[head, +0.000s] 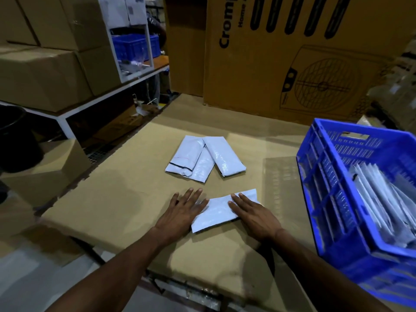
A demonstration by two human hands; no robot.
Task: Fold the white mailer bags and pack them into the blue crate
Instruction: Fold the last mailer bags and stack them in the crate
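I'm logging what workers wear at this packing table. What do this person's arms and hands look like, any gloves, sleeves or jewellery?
Both forearms are bare as far as the picture shows, with no sleeve in view. The left hand and right hand wear no gloves. No watch, ring or wristband shows.

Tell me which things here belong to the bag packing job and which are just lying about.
Job: mailer bag pressed flat under left hand and right hand; folded bags; blue crate.
Lying about: printed fan carton; brown boxes; far blue crate.
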